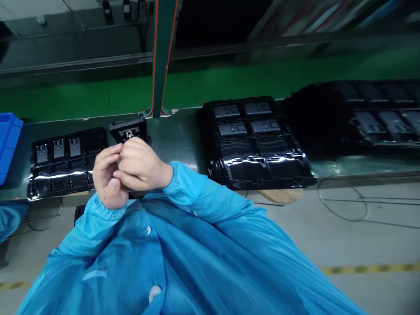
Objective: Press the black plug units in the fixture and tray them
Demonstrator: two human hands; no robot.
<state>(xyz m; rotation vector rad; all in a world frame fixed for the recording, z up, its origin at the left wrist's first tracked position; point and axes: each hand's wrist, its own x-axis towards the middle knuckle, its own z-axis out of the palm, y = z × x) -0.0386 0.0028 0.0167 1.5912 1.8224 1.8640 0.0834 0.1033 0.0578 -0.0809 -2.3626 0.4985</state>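
A square black plastic module (127,131) with a small metal clip is held up at the bench's near edge, its lower part closed inside the curled fingers of the left hand (108,177) and the right hand (141,164). Glossy black formed trays (256,162) (67,164) holding grey parts lie either side on the dark workbench (173,135); a blue plastic bin (8,144) sits far left, and a blue smock sleeve (203,192) covers the right arm.
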